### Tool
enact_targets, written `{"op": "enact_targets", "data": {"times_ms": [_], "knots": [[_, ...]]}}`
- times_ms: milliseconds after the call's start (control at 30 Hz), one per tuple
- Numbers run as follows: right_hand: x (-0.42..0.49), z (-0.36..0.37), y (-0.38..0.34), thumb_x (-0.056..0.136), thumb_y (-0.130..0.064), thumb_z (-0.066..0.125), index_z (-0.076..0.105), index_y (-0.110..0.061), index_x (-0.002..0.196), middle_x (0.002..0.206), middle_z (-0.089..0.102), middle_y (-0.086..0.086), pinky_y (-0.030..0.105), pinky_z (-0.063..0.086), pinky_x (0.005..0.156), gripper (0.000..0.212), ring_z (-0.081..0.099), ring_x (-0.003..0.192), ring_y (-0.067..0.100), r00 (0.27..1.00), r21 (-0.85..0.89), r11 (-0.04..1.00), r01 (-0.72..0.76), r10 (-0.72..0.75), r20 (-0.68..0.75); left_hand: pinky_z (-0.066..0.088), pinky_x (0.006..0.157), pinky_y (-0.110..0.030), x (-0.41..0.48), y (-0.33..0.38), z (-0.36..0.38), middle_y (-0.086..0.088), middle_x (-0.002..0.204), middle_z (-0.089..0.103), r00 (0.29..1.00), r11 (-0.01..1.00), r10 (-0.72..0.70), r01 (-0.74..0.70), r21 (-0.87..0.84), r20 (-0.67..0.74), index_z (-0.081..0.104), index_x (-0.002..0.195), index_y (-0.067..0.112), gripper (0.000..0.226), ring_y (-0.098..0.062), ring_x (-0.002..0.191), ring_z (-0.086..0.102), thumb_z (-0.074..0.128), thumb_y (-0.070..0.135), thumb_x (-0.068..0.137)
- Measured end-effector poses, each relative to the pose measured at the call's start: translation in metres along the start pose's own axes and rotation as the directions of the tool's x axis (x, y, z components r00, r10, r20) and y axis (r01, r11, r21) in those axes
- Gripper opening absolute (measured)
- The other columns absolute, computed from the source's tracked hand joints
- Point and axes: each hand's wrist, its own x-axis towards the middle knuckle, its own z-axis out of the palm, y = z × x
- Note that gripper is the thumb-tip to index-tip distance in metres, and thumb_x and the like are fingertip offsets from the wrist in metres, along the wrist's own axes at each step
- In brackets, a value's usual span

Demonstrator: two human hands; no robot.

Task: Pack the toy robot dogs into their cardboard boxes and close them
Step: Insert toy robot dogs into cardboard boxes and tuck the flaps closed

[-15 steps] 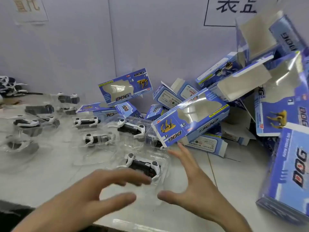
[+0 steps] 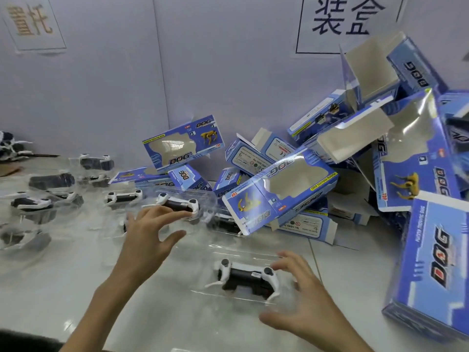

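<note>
Cradling a black-and-white toy dog (image 2: 243, 276), clear plastic tray (image 2: 243, 252) gleams.

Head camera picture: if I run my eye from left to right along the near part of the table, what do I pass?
Left hand → black-and-white toy dog → right hand → big blue box marked DOG, at the right edge.

Glossy white table (image 2: 63, 288), pale wall (image 2: 106, 92), orange-lettered sign (image 2: 33, 21) left, dark-lettered sign (image 2: 347, 19) right
</note>
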Motion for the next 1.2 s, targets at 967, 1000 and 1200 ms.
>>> {"op": "enact_targets", "data": {"times_ms": [967, 1000, 1200], "knots": [[-0.058, -0.016, 0.020, 0.046, -0.044, 0.083, 0.064, -0.045, 0.107, 0.138, 0.048, -0.025, 0.007, 0.046, 0.089, 0.064, 0.050, 0.128, 0.006, 0.713, 0.322, 0.935, 0.146, 0.126, -0.690, 0.034, 0.108, -0.058, 0.140, 0.116, 0.126, -0.014, 0.150, 0.040, 0.868, 0.963, -0.087, -0.052, 0.264, 0.488, 0.021, 0.151, 0.024, 0.112, -0.035, 0.134, 0.041, 0.069, 0.075, 0.065], [-0.057, -0.016, 0.021, 0.048, -0.037, 0.085, 0.064, -0.051, 0.105, 0.138, 0.048, -0.026, 0.009, 0.046, 0.090, 0.063, 0.050, 0.128, 0.004, 0.713, 0.278, 0.950, 0.144, 0.096, -0.695, 0.039, 0.104, -0.055, 0.141, 0.121, 0.123, -0.013, 0.146, 0.045, 0.868, 0.973, -0.095, -0.023, 0.230, 0.487, 0.026, 0.148, 0.023, 0.111, -0.034, 0.128, 0.046, 0.070, 0.076, 0.061], [-0.055, -0.015, 0.020, 0.048, -0.038, 0.084, 0.063, -0.030, 0.111, 0.142, 0.048, -0.003, 0.013, 0.045, 0.094, 0.067, 0.051, 0.123, -0.003, 0.752, 0.127, 0.977, 0.170, -0.045, -0.657, 0.040, 0.103, -0.045, 0.144, 0.128, 0.099, -0.010, 0.156, 0.034, 0.775, 0.983, -0.184, 0.130, 0.132, 0.605, 0.020, 0.153, 0.017, 0.121, -0.034, 0.136, 0.041, 0.069, 0.080, 0.063]]}}
